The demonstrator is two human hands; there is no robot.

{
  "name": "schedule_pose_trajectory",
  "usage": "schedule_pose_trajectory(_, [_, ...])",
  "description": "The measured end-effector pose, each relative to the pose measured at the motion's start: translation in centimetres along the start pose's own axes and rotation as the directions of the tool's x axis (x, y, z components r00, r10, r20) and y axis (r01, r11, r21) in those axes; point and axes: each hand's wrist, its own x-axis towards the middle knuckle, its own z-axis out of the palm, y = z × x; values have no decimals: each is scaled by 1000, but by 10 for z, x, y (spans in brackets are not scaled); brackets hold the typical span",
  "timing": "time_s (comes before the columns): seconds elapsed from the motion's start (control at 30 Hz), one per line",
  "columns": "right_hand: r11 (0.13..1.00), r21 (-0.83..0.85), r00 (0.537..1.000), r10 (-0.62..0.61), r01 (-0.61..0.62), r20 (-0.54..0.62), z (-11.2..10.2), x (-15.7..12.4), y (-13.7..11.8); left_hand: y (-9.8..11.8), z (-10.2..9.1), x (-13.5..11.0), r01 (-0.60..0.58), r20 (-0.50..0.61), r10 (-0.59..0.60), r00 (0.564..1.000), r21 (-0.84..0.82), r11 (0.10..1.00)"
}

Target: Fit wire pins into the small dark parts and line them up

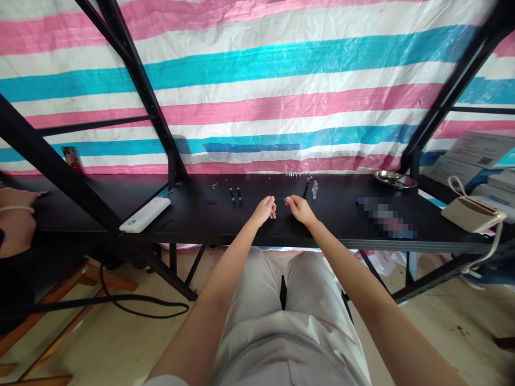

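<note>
Just above the front part of the black table, my left hand point(265, 210) and my right hand point(300, 208) face each other, a short gap apart. The fingers of both are pinched at the ends of a thin, dark, slender piece point(280, 201); its kind is too small to make out. To the left of my hands lie two short black tubes point(235, 194) with pale ends. Beyond my right hand are a black stick point(306, 190) and several clear plastic pieces point(314, 190). Small silvery pieces point(293, 175) form a row at the table's back edge.
A white oblong device point(145, 215) sits left, beside the black frame post. On the right are a round metal dish point(395, 179), a blurred-out flat item point(385, 217) and a beige bag point(472, 213). Another person's arm point(16, 214) rests at far left.
</note>
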Motion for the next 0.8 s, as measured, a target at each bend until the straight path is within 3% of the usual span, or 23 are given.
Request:
schedule_pose_trajectory(0.2, [999, 28, 999, -31, 32, -21, 0, 0, 1, -1, -1, 3, 16, -21, -17, 1000, -43, 999])
schedule_pose_trajectory(0.5, [989, 137, 997, 61, -56, -37, 4, 1, 11, 2, -3, 1, 33, -71, -39, 997, -80, 996])
schedule_pose_trajectory(0.67, [994, -105, 999, 3, 1, 36, 5, -1, 9, 3, -3, -1, 19, -62, -22, 998, -60, 998])
schedule_pose_trajectory(0.8, [892, -446, 991, -23, 79, 130, 6, -2, 1, -2, -5, 2, 6, -83, -10, 997, -46, 999])
